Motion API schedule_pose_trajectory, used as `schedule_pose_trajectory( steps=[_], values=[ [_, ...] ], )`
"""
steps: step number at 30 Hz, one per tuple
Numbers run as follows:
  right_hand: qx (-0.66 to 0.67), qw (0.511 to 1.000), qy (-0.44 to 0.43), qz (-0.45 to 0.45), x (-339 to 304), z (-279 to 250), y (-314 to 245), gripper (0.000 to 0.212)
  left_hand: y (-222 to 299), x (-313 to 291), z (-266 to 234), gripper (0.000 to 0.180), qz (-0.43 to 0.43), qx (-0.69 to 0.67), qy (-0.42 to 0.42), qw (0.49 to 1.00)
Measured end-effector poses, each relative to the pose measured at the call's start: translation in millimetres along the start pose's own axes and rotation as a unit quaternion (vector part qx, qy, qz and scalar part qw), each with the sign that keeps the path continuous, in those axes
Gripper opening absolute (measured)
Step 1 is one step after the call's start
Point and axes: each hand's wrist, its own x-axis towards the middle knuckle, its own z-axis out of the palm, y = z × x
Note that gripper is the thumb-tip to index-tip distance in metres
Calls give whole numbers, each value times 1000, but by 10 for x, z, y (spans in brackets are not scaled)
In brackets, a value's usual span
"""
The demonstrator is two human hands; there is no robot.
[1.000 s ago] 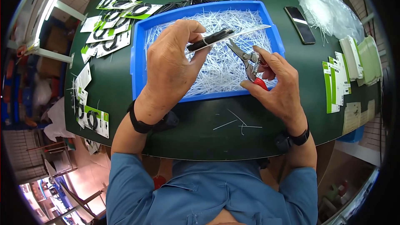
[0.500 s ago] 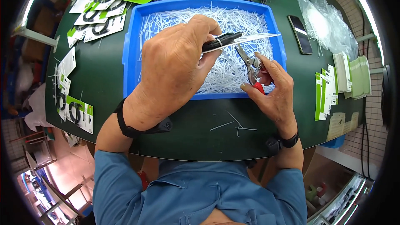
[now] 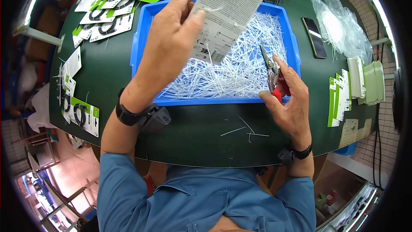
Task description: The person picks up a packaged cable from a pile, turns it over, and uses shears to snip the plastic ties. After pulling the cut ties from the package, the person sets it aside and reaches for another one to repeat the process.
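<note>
Overhead, the left hand [image 3: 171, 38] pinches a grey printed card [image 3: 229, 15] between thumb and fingers, lifted above the blue tray [image 3: 141, 56]; the card hides part of the tray's far rim and some of the heap of white plastic ties [image 3: 240, 73] filling it. One tie hangs from the card. The right hand [image 3: 289, 103] is curled around one pair of red-handled cutters [image 3: 274, 77], blades pointing away over the tray's near right corner. Three stray ties [image 3: 246, 129] lie on the green table [image 3: 193, 141] between the forearms. One black phone [image 3: 314, 37] sits right of the tray, beside a clear bag [image 3: 343, 25]. Packaged black cables [image 3: 113, 17] are scattered at left, too overlapped to count; stacked green-and-white cards [image 3: 343, 96] stand at right. Each wrist wears one black band.
</note>
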Motion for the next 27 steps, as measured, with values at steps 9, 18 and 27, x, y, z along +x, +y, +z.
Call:
schedule_pose_trajectory(
  steps=[9,18,27],
  values=[
    [-29,998,-36,-31,-62,0,-60,81,34,-35,98,43,-265,-335,28,904],
    [-84,992,31,-86,-44,24,73,77,32,-163,221,36,-175,-205,26,963],
    [-121,986,50,-103,-42,62,63,77,120,-335,398,32,-121,-167,21,978]
  ],
)
